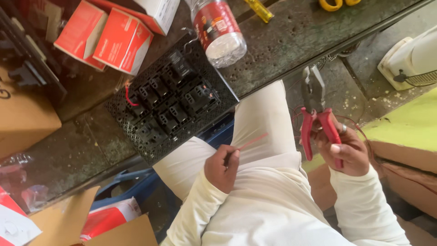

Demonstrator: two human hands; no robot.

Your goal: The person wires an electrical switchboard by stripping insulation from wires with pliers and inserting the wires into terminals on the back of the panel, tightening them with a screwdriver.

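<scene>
My left hand [221,166] pinches a short piece of thin red wire [252,141] over my lap. In my right hand [348,150] I grip red-handled pliers [315,109], jaws pointing away from me toward the bench edge. A loop of thin red wire [359,130] runs around that hand. A black switch panel [170,102] with several dark modules lies back side up on the stone bench [291,36], half over its edge, just beyond my left hand. A red wire end [129,98] sticks out at its left side.
Red and white boxes [114,38] and a lying plastic bottle [218,29] sit behind the panel. A yellow-handled screwdriver [259,10] and yellow scissors handles [337,4] lie further back. Cardboard cartons [22,118] flank the left; a white fan base [412,59] stands at right.
</scene>
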